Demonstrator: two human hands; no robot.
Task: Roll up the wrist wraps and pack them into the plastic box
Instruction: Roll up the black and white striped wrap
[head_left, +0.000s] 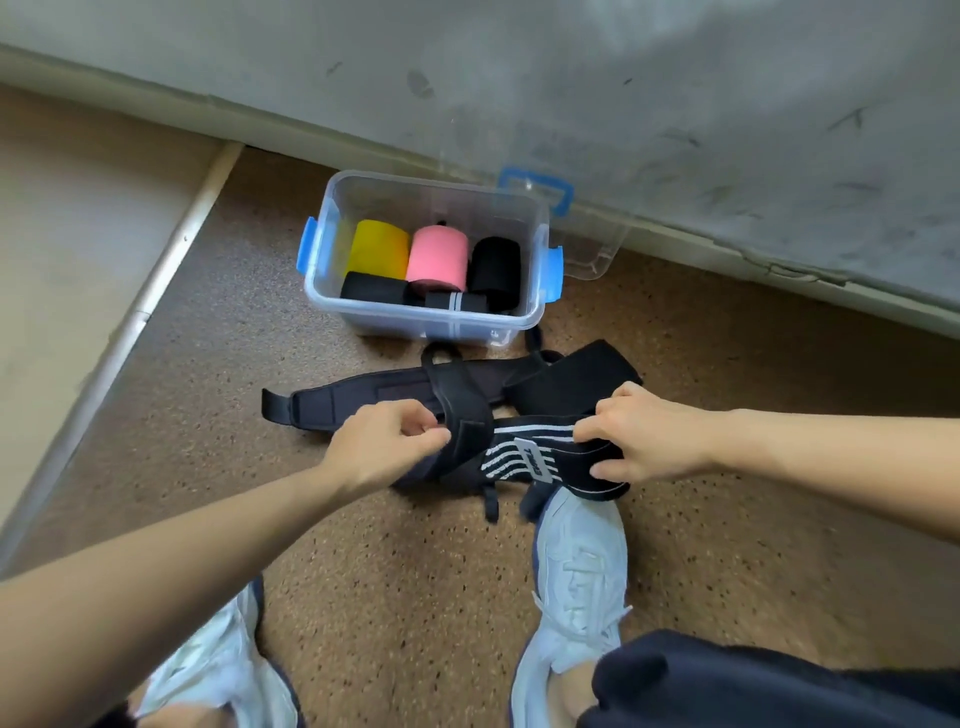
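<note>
Speckled brown floor (415, 597), grainy like cork, runs up to a scuffed grey wall (623, 78). Near it sits the clear plastic box (431, 325) with blue latches, holding tight cylinders: a yellow roll (376, 249), a pink roll (436, 257) and black rolls (494, 270). In front of it, loose black wrist wraps (395, 395) lie tangled on the floor. The left hand (384, 447) pinches a black strap (467, 415); the right hand (644, 436) grips the end of a white-striped wrap (524, 452)

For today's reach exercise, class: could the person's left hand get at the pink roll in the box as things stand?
Probably yes: the box has no lid on and nothing covers the pink roll. The left hand, though, is pinching a black wrap and must release it first.
</note>
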